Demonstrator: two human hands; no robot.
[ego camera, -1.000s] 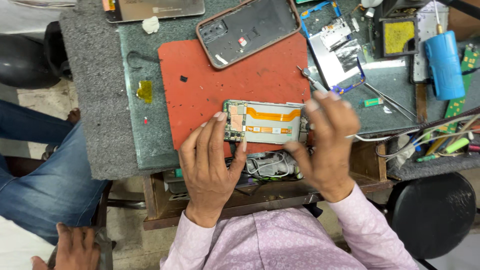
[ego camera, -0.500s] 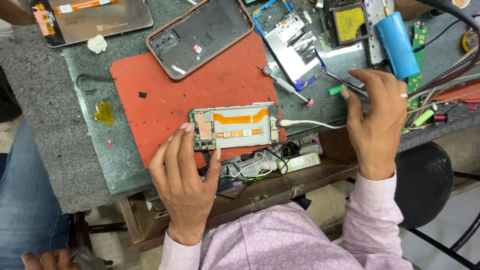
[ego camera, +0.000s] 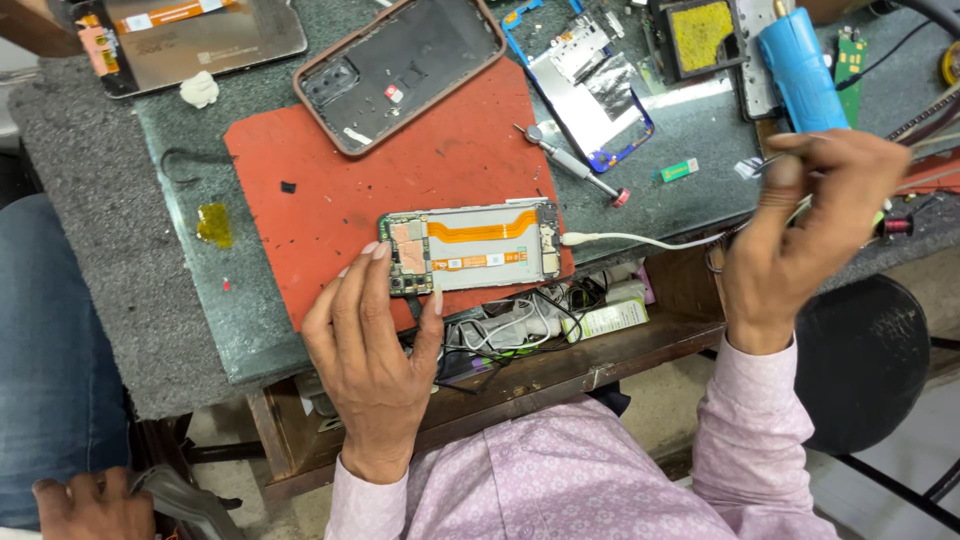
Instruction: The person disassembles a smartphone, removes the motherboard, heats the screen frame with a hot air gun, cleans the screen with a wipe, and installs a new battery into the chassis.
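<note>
Two hands work here. My left hand [ego camera: 372,340] lies open, fingertips pinning the left end of the opened phone [ego camera: 470,250] on the red mat [ego camera: 330,190]; its long axis runs left to right. My right hand [ego camera: 800,235], well to the right, pinches a thin tool I cannot identify. A white cable [ego camera: 640,240] lies between them; a screwdriver [ego camera: 570,165] lies beyond.

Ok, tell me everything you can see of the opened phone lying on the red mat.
The opened phone lies flat, back cover off, near the red mat's front edge, long side across. Its silvery metal-looking middle plate is crossed by an orange flex ribbon, with a green circuit board and copper-coloured shields at its left end. The left hand's fingertips rest on that end. A white cable meets its right end. The right hand is off it.
</note>
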